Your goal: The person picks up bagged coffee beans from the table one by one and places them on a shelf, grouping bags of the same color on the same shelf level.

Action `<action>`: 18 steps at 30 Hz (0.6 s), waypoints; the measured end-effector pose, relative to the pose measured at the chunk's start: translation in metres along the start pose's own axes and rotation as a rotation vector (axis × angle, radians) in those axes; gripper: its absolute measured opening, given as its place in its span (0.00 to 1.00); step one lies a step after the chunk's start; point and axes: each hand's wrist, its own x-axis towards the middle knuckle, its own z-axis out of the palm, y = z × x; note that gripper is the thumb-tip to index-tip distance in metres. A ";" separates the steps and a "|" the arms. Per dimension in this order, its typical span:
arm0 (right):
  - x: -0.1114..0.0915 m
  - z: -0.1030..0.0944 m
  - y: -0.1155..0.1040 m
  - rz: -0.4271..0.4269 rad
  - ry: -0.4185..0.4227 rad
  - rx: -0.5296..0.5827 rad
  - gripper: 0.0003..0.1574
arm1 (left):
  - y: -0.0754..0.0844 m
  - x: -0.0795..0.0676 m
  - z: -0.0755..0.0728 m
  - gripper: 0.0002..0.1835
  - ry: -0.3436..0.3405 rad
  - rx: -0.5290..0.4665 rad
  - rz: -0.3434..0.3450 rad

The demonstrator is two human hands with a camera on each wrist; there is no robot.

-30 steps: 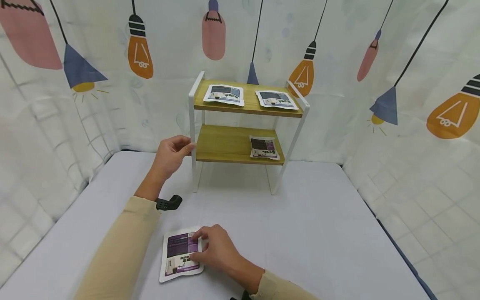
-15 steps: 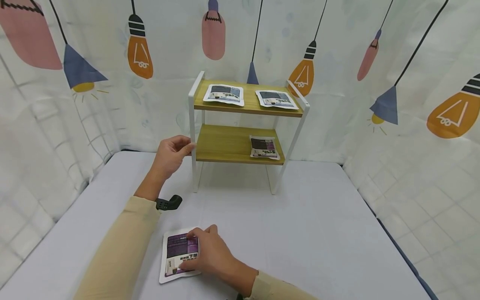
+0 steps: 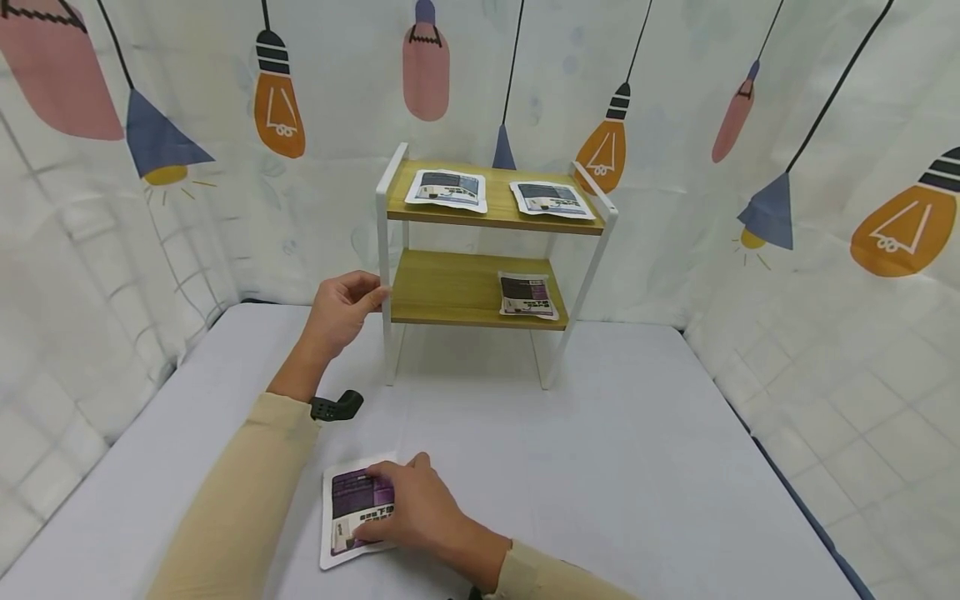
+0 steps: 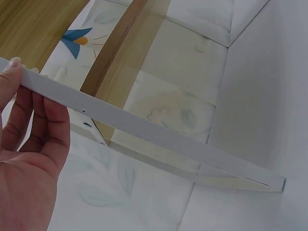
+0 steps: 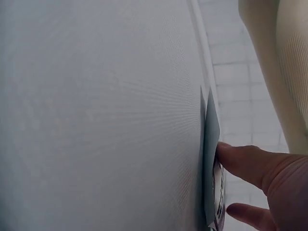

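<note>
A white pouch (image 3: pixel 356 492) with a purple and black label lies on the table at the lower middle of the head view. Over its right part is my right hand (image 3: pixel 427 508), thumb and forefinger spread apart across the printed face. In the right wrist view, my thumb tip touches the pouch (image 5: pixel 211 163), seen edge-on. My left hand (image 3: pixel 341 312) pinches the white left upright of a two-tier shelf (image 3: pixel 450 287), as the left wrist view also shows. Two pouches with blue labels (image 3: pixel 447 191) lie on the upper board, and a purple-labelled pouch (image 3: pixel 528 296) on the lower board's right side.
The shelf stands near the back of a white-covered table (image 3: pixel 600 467). A white curtain (image 3: pixel 337 108) printed with lamps and bulbs hangs behind and along both sides. My left forearm reaches forward past the pouch's left side.
My right hand has slid a little left, farther over the pouch on the table. My left hand keeps its hold on the upright, and the shelf has not moved.
</note>
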 end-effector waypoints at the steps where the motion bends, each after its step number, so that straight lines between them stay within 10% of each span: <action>1: 0.000 0.000 0.000 -0.009 0.001 -0.008 0.43 | 0.000 0.000 0.000 0.22 0.000 0.001 0.001; 18: 0.002 -0.002 0.011 -0.149 0.065 0.027 0.41 | 0.000 -0.001 -0.001 0.22 -0.006 0.020 0.008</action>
